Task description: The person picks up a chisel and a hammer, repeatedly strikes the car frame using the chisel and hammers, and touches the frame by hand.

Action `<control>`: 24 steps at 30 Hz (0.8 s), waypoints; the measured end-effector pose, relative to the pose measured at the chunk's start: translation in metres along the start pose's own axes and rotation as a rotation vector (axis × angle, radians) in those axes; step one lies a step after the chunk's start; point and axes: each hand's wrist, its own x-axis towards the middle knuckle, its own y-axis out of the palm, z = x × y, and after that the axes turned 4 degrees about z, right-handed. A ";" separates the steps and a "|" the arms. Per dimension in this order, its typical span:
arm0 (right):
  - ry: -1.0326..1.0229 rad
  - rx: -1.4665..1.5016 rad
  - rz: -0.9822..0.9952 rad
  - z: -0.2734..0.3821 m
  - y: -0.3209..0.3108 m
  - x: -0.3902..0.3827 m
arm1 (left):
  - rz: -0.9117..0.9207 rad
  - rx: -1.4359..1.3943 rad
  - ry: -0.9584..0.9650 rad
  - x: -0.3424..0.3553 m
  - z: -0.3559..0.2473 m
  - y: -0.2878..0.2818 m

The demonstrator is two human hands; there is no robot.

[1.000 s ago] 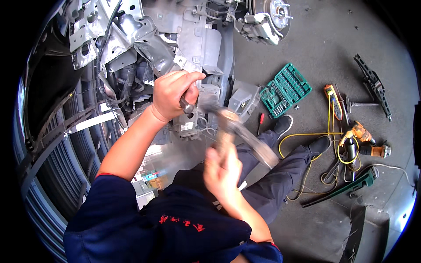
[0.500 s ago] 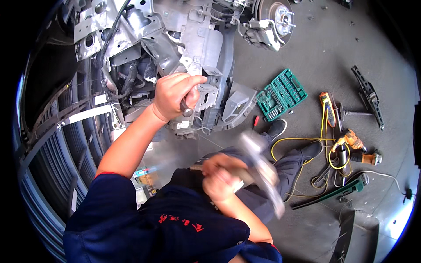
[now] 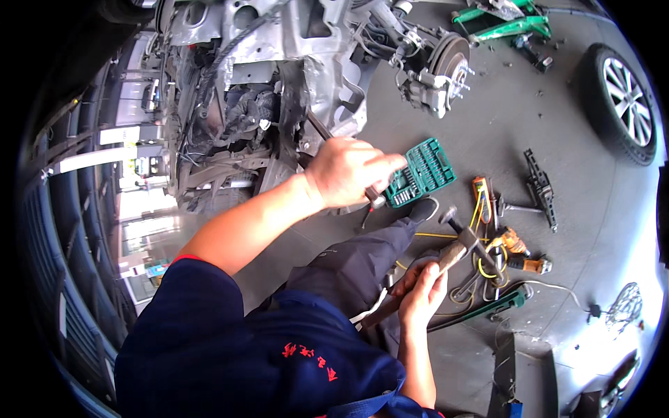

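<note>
The left hand (image 3: 352,174) clasps a bar (image 3: 320,126) angled toward the car frame (image 3: 268,50), probably steadying it; the right hand (image 3: 422,295) grips a hammer (image 3: 469,239).

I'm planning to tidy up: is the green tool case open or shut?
Open: the green tool case lies spread on the floor, small metal pieces showing inside.

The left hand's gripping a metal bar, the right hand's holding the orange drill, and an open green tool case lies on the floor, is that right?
Not quite: the right hand holds a hammer, not the orange drill, which lies on the floor, as the head view shows. The left hand does grip a metal bar, and the open green tool case lies there too.
</note>
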 end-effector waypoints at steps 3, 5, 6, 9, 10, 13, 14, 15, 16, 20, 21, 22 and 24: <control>-0.010 -0.128 -0.040 0.011 0.013 -0.003 | -0.043 -0.115 -0.027 0.005 0.008 0.003; 0.026 -0.106 -0.092 0.017 0.022 -0.001 | 0.031 -0.161 -0.143 0.023 0.010 -0.003; 0.050 -0.083 -0.102 0.022 0.030 0.001 | 0.108 -0.152 -0.222 0.025 0.011 -0.006; 0.047 -0.086 -0.092 0.040 0.057 0.006 | 0.116 -0.152 -0.162 0.020 0.018 -0.009; 0.002 -0.101 -0.053 0.047 0.064 0.012 | 0.122 -0.171 -0.146 0.021 0.019 -0.006; -0.084 -0.116 -0.063 0.070 0.108 0.031 | 0.091 -0.255 -0.049 0.018 0.026 -0.010; -0.074 -0.139 -0.067 0.075 0.117 0.037 | 0.020 -0.271 -0.001 0.016 0.029 -0.008; -0.064 -0.160 -0.073 0.080 0.124 0.043 | 0.022 -0.287 0.000 0.014 0.031 -0.008; -0.038 -0.133 -0.045 0.084 0.128 0.049 | -0.007 -0.287 0.033 0.013 0.033 -0.007; -0.036 -0.186 -0.046 0.090 0.141 0.068 | -0.001 -0.304 0.160 0.012 0.046 -0.008; -0.052 -0.221 -0.090 0.092 0.146 0.067 | 0.044 -0.314 0.185 0.012 0.048 -0.008; -0.039 -0.215 -0.072 0.095 0.150 0.067 | 0.053 -0.350 0.197 0.011 0.049 -0.012; -0.025 -0.215 -0.063 0.097 0.152 0.065 | 0.052 -0.382 0.207 0.007 0.050 -0.009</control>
